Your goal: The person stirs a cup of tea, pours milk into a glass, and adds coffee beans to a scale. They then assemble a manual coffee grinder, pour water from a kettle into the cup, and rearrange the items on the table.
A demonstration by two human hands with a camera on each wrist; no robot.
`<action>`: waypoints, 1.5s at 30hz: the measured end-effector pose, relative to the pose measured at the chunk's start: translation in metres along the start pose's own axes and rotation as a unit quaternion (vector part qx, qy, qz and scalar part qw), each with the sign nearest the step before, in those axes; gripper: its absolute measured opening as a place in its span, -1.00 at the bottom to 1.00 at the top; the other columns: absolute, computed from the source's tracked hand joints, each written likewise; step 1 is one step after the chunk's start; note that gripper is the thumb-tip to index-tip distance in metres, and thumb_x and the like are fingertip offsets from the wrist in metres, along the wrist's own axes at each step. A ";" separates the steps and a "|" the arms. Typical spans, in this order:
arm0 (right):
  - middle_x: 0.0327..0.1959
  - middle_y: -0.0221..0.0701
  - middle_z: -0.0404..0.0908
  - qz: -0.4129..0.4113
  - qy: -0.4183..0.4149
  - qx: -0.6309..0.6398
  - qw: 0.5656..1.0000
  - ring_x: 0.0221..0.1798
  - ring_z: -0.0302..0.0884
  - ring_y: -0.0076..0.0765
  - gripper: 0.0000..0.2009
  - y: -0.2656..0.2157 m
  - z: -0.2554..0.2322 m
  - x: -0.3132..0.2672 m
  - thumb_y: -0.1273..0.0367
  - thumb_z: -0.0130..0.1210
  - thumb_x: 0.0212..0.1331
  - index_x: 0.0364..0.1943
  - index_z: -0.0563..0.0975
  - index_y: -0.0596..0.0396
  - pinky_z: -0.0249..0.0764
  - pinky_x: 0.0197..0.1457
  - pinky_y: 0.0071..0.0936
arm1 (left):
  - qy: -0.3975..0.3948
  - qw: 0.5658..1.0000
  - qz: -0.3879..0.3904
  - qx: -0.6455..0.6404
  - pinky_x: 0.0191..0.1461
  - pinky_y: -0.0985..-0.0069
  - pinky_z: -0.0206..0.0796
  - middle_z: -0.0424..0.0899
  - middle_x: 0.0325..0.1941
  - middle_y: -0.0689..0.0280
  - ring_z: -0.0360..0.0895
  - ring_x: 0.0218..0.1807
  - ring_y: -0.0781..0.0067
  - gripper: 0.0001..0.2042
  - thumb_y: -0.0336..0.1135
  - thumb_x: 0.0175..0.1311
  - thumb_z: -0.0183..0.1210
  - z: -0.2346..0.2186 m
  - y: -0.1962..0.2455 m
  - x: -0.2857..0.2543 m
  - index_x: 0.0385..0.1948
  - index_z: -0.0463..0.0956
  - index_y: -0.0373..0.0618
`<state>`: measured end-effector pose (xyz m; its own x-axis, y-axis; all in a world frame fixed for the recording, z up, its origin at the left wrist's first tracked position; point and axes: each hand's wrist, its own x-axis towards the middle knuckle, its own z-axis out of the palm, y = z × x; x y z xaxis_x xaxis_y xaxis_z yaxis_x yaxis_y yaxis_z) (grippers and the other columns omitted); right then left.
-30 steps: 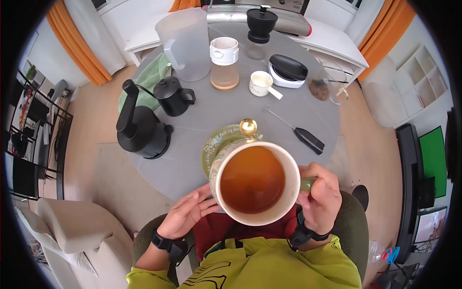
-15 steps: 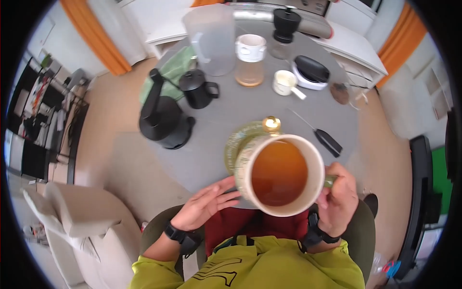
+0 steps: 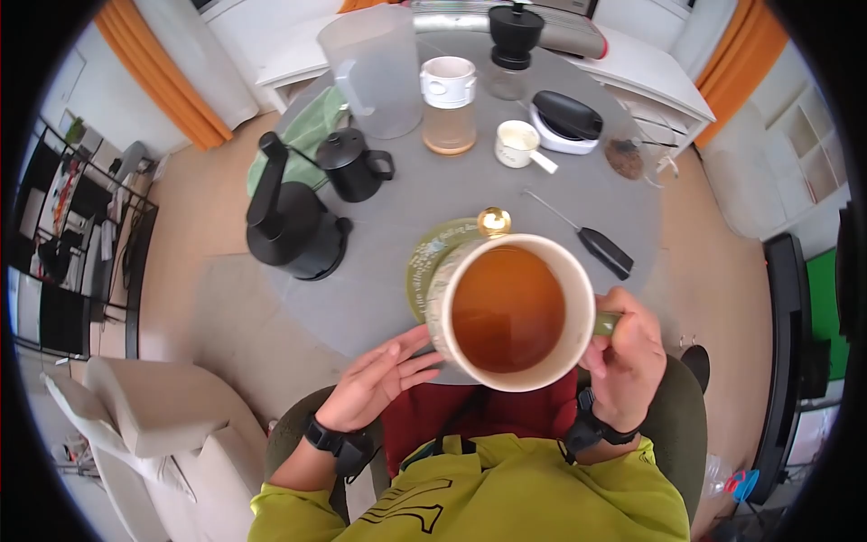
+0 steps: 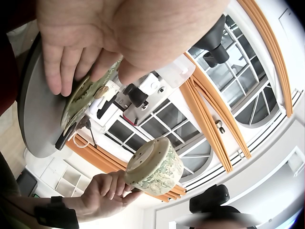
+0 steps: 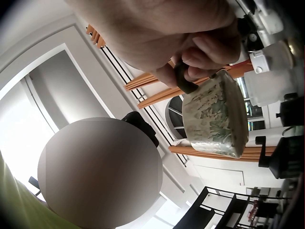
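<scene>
My right hand (image 3: 628,361) grips the green handle (image 3: 608,322) of a wide cream mug (image 3: 581,298) filled with amber-brown tea-like liquid (image 3: 508,312). In the left wrist view the mug (image 4: 159,171) is held up in the air, its underside showing, and its leafy pattern faces the right wrist camera. My left hand (image 3: 375,384) is by the table's near edge with fingers extended and holds nothing; the left wrist view shows it apart from the mug. Beyond the mug, partly hidden by it, lies a green saucer (image 3: 420,271) with lettering and a shiny gold spoon (image 3: 494,222).
On the grey round table (image 3: 379,262) stand a black gooseneck kettle (image 3: 293,230), a black pot (image 3: 350,165), a clear jug (image 3: 375,81), a white-topped glass (image 3: 449,104) and a hand grinder (image 3: 515,41). Toward the right are a cream cup (image 3: 516,144) and a milk frother (image 3: 603,251).
The head view has shifted, moving the table and hands slightly rightward in it. My right hand keeps its grip on the mug handle, and the left fingers stay extended.
</scene>
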<state>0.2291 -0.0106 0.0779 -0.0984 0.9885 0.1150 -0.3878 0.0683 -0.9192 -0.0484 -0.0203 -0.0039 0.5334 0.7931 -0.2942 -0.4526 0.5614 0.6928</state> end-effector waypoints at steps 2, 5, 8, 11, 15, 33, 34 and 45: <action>-0.62 -0.48 0.34 -0.007 0.029 -0.015 0.999 -0.65 0.10 -0.71 -0.60 -0.003 0.004 0.000 0.12 0.01 0.30 -0.42 0.43 0.27 -0.02 -0.59 -0.68 | 0.008 1.000 0.009 -0.004 0.38 0.29 0.15 0.13 0.44 0.14 0.23 0.38 0.16 -0.49 -0.17 0.50 -0.22 0.001 0.002 0.000 0.36 0.03 -0.31; -0.63 -0.43 0.35 -0.020 0.035 -0.021 0.999 -0.67 0.09 -0.69 -0.56 -0.002 0.009 -0.001 0.09 0.02 0.29 -0.46 0.38 0.26 -0.03 -0.61 -0.66 | -0.018 1.000 -0.009 -0.018 0.40 0.30 0.12 0.08 0.47 0.17 0.20 0.40 0.15 -0.47 -0.13 0.51 -0.22 0.000 0.003 0.001 0.37 0.00 -0.30; -0.62 -0.41 0.36 -0.033 -0.005 -0.025 0.999 -0.67 0.11 -0.68 -0.54 0.000 0.003 0.002 0.07 0.02 0.29 -0.46 0.38 0.28 -0.01 -0.61 -0.66 | -0.023 0.999 -0.013 -0.019 0.40 0.31 0.11 0.07 0.48 0.18 0.19 0.40 0.14 -0.46 -0.11 0.51 -0.22 -0.003 0.000 0.001 0.37 0.00 -0.30; -0.63 -0.41 0.36 -0.021 0.013 -0.043 0.999 -0.67 0.12 -0.68 -0.52 -0.005 0.009 0.001 0.04 0.02 0.28 -0.47 0.39 0.29 -0.01 -0.60 -0.66 | -0.018 1.000 -0.009 -0.011 0.41 0.30 0.10 0.09 0.47 0.16 0.19 0.40 0.15 -0.47 -0.14 0.51 -0.23 0.003 0.003 -0.001 0.37 0.00 -0.30; -0.63 -0.46 0.32 -0.035 -0.004 -0.047 0.998 -0.66 0.13 -0.68 -0.55 -0.005 0.006 0.000 0.09 0.03 0.27 -0.46 0.43 0.29 0.00 -0.59 -0.66 | -0.006 1.000 -0.013 -0.004 0.41 0.26 0.10 0.13 0.44 0.14 0.21 0.39 0.16 -0.49 -0.18 0.51 -0.24 0.003 0.003 -0.002 0.36 0.00 -0.31; -0.70 -0.44 0.31 -0.047 0.024 -0.090 0.995 -0.67 0.09 -0.64 -0.52 -0.005 0.011 -0.001 0.05 0.00 0.28 -0.56 0.38 0.23 -0.05 -0.59 -0.61 | -0.012 1.000 -0.012 -0.002 0.40 0.32 0.12 0.09 0.47 0.18 0.19 0.40 0.16 -0.46 -0.12 0.51 -0.24 0.002 0.005 0.000 0.37 -0.02 -0.30; -0.70 -0.44 0.31 -0.043 0.019 -0.085 0.995 -0.67 0.09 -0.64 -0.52 -0.004 0.011 0.000 0.05 0.00 0.28 -0.56 0.38 0.23 -0.05 -0.59 -0.61 | -0.018 1.000 -0.018 -0.007 0.40 0.32 0.12 0.07 0.47 0.18 0.18 0.41 0.16 -0.46 -0.11 0.51 -0.24 0.001 0.004 0.000 0.37 -0.02 -0.30; -0.62 -0.39 0.35 -0.031 0.035 -0.064 0.997 -0.67 0.12 -0.68 -0.51 -0.005 0.012 -0.001 0.04 0.01 0.29 -0.47 0.38 0.30 0.01 -0.59 -0.67 | -0.024 0.999 -0.005 -0.020 0.39 0.32 0.14 0.09 0.47 0.18 0.21 0.39 0.14 -0.48 -0.14 0.51 -0.23 -0.002 0.000 0.000 0.37 0.02 -0.29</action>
<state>0.2203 -0.0133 0.0867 -0.0120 0.9886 0.1499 -0.2702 0.1411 -0.9524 -0.0497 -0.0194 -0.0056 0.5723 0.7749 -0.2683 -0.4745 0.5797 0.6624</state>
